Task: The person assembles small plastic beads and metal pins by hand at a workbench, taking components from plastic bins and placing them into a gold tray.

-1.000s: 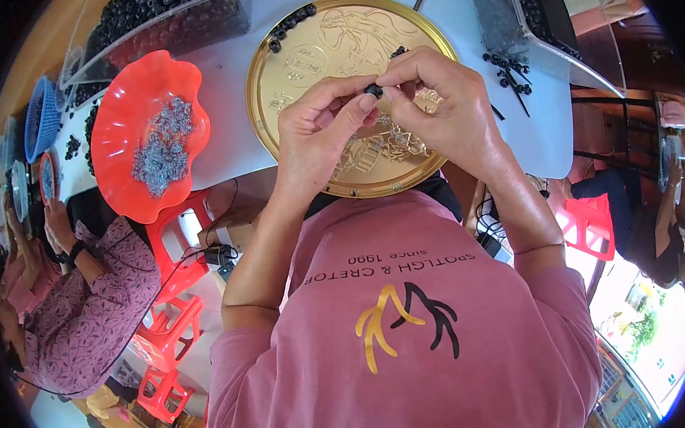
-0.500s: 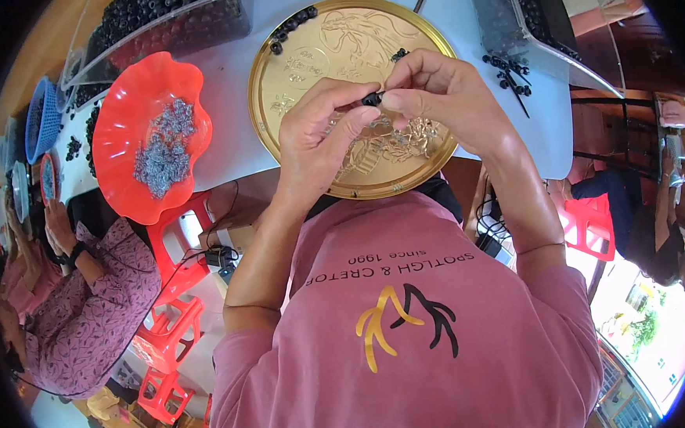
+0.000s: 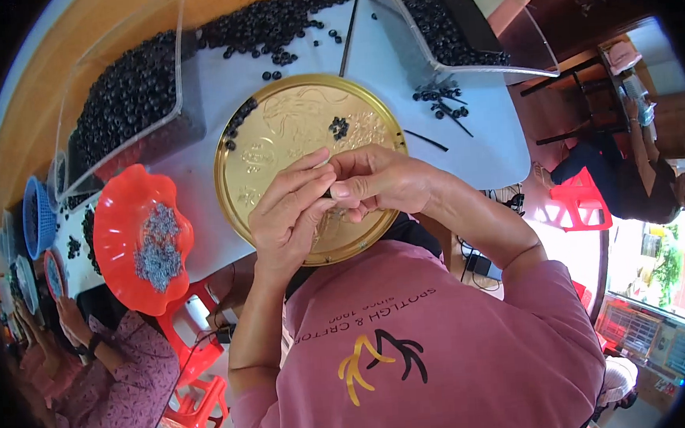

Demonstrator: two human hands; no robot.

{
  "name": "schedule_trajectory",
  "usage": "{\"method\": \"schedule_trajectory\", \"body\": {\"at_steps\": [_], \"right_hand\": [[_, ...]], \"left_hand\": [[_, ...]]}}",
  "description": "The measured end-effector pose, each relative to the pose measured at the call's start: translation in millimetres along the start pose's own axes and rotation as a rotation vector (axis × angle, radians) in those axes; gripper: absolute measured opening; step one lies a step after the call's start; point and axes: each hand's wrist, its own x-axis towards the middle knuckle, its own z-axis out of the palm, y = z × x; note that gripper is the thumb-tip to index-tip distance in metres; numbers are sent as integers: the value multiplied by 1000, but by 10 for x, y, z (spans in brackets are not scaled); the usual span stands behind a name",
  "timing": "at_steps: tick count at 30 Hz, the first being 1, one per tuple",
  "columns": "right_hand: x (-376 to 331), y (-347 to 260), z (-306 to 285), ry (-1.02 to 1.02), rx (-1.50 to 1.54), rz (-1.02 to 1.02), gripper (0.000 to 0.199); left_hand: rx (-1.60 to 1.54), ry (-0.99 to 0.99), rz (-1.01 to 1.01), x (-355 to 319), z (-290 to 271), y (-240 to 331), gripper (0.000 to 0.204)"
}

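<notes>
Over a round gold tray (image 3: 273, 112), my left hand (image 3: 287, 209) and my right hand (image 3: 380, 182) meet with fingertips pinched together. Between them is a small black bead-like part (image 3: 328, 193), mostly covered by the fingers. Both hands are closed on it. On the tray, just beyond my right hand, lies a little cluster of black pieces (image 3: 339, 127). A curved row of black ring-shaped pieces (image 3: 237, 126) rests along the tray's left rim.
A red scalloped bowl (image 3: 116, 236) with small silvery metal parts stands left. Clear bins of black pieces stand at the left (image 3: 128, 101) and right (image 3: 441, 35), with a loose heap (image 3: 268, 26) between. Thin black rods (image 3: 350, 37) lie about. Another person (image 3: 118, 385) sits at left.
The view has shifted, showing more of the table's far side. My hands have drawn closer together, and the black part between them is now more hidden.
</notes>
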Motion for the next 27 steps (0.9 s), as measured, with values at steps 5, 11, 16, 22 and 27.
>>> {"method": "schedule_trajectory", "body": {"at_steps": [5, 11, 16, 22, 27], "right_hand": [[-185, -322, 157, 213, -563, -25, 34], [-667, -1090, -198, 787, -1145, -569, 27], [-925, -1565, -753, 1186, -1686, -704, 37], [-709, -1134, -351, 938, -1410, -957, 27], [-333, -598, -86, 650, -1484, -802, 15]], "left_hand": [[32, 24, -48, -10, 83, -50, 33], [375, -57, 14, 61, -158, -144, 26], [868, -42, -79, 96, -644, -334, 25], [1102, -120, -129, 136, -734, -589, 24], [1061, -123, -252, 106, -738, -746, 25]]}}
